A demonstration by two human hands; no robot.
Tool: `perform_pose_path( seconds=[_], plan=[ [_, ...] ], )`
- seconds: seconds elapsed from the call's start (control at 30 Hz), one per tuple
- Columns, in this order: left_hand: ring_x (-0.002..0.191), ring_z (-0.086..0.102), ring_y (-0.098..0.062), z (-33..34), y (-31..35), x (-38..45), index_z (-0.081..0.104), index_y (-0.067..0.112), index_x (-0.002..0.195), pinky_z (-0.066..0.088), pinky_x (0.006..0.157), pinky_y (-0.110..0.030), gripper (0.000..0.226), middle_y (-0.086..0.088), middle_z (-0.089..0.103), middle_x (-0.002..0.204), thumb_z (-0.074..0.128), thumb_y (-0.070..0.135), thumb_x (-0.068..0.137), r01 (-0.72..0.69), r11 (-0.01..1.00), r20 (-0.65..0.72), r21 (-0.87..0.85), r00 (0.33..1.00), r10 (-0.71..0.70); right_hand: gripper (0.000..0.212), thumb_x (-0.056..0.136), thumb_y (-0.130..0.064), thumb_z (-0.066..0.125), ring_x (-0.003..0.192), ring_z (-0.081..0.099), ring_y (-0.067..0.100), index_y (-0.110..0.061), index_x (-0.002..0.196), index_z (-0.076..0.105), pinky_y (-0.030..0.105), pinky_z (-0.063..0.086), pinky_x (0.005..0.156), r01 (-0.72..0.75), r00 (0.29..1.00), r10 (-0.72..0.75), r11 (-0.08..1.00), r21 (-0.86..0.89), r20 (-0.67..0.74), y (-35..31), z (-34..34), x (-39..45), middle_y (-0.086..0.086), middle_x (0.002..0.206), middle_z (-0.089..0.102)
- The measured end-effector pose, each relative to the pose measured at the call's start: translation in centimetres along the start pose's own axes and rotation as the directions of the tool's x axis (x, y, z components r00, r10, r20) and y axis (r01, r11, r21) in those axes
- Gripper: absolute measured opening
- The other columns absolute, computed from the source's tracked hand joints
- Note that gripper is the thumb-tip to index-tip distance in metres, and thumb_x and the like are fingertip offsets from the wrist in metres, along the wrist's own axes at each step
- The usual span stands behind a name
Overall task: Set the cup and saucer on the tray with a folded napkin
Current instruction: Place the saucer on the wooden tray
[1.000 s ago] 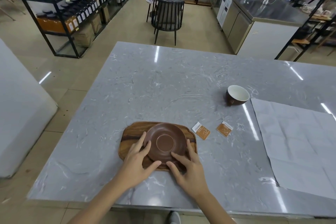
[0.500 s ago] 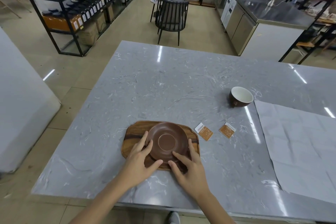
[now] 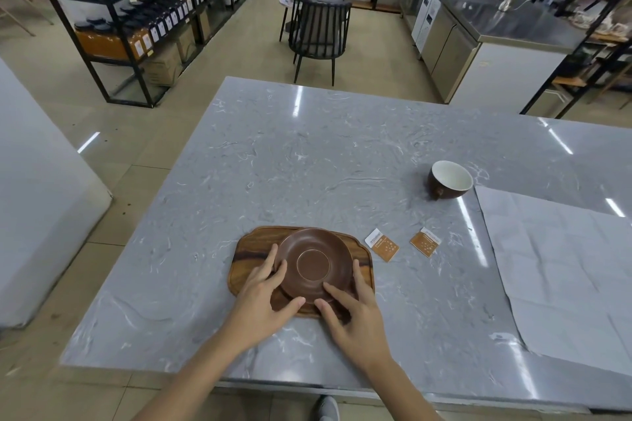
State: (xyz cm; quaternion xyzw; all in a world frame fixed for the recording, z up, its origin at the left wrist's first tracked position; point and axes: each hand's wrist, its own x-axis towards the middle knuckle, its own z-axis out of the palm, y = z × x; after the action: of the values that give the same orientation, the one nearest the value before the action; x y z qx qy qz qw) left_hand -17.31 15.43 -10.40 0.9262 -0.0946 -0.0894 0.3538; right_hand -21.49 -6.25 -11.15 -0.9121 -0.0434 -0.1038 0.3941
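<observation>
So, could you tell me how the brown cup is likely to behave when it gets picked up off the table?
The cup looks glazed and ceramic, so probably stiff, breakable and somewhat slick. It appears tilted on the table, its white inside facing the camera, so a nudge might rock or roll it. A small handle seems to show at its lower left, likely the safer hold.

Saucer [image 3: 313,265] sits on the tray [image 3: 249,246] near the worktop's [image 3: 307,164] front edge, left hand [image 3: 263,297] and right hand [image 3: 355,314] at its near rim. Two packets [image 3: 382,245] lie just right of the tray; cup [image 3: 449,180] farther back right, napkin [image 3: 561,270] spread beyond.
</observation>
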Motion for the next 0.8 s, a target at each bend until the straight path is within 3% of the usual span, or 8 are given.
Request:
perform_pose_path(
  seconds=[0.13,0.27,0.37,0.5,0.67,0.8],
  plan=[
    [0.153,0.012,-0.013,-0.02,-0.25,0.09,0.029,0.020,0.158,0.023,0.121,-0.036,0.089,0.019,-0.011,0.166,0.061,0.064,0.086,-0.022,1.000,-0.037,-0.009,0.999,0.022,0.041,0.090,-0.055,0.068,0.144,0.039,0.011,-0.028,0.120,0.078,-0.002,0.024,0.104,-0.028,0.999,0.028,0.999,-0.019,0.021,-0.47,0.06,0.16,0.006,0.166,0.029],
    [0.141,0.009,0.002,-0.01,-0.32,0.16,0.030,0.020,0.157,0.020,0.117,-0.028,0.089,0.019,-0.009,0.166,0.061,0.063,0.086,-0.049,0.999,-0.054,-0.008,0.997,0.048,0.040,0.091,-0.053,0.069,0.147,0.038,0.014,-0.029,0.122,0.076,0.001,0.023,0.104,-0.030,0.999,0.031,0.999,-0.046,0.033,-0.53,0.14,0.07,0.005,0.167,0.027],
    [0.140,0.009,0.003,0.02,-0.36,0.17,0.031,0.020,0.157,0.019,0.116,-0.025,0.088,0.019,-0.008,0.166,0.061,0.063,0.087,-0.055,0.998,-0.055,0.004,0.997,0.055,0.041,0.091,-0.052,0.070,0.148,0.038,0.017,-0.028,0.123,0.076,0.005,0.025,0.105,-0.038,0.997,0.041,0.998,-0.055,0.058,-0.50,0.02,0.09,0.006,0.168,0.026],
    [0.138,0.009,0.005,0.01,-0.45,0.19,0.031,0.021,0.157,0.018,0.115,-0.026,0.089,0.022,-0.010,0.165,0.059,0.065,0.086,-0.043,0.999,-0.047,-0.005,0.998,0.043,0.043,0.091,-0.054,0.068,0.149,0.036,0.017,-0.028,0.125,0.075,-0.002,0.020,0.103,-0.050,0.997,0.054,0.997,-0.063,0.056,-0.50,-0.02,0.17,0.005,0.168,0.025],
    [0.139,0.008,0.005,-0.06,-0.66,0.34,0.030,0.021,0.157,0.019,0.116,-0.026,0.090,0.023,-0.009,0.164,0.060,0.066,0.085,-0.045,0.999,-0.039,-0.018,0.998,0.044,0.055,0.090,-0.063,0.058,0.151,0.032,0.016,-0.027,0.129,0.072,0.007,0.024,0.108,-0.057,0.997,0.061,0.996,-0.070,0.056,-0.72,0.05,0.16,0.004,0.168,0.022],
    [0.147,0.012,-0.004,-0.27,-0.85,0.56,0.030,0.019,0.157,0.018,0.117,-0.027,0.090,0.021,-0.011,0.164,0.061,0.065,0.086,-0.047,0.999,-0.013,-0.022,0.999,0.047,0.052,0.091,-0.060,0.061,0.151,0.028,0.013,-0.027,0.130,0.072,0.017,0.029,0.112,-0.055,0.997,0.059,0.995,-0.084,0.046,-0.56,0.32,0.16,0.004,0.169,0.022]
  ],
)
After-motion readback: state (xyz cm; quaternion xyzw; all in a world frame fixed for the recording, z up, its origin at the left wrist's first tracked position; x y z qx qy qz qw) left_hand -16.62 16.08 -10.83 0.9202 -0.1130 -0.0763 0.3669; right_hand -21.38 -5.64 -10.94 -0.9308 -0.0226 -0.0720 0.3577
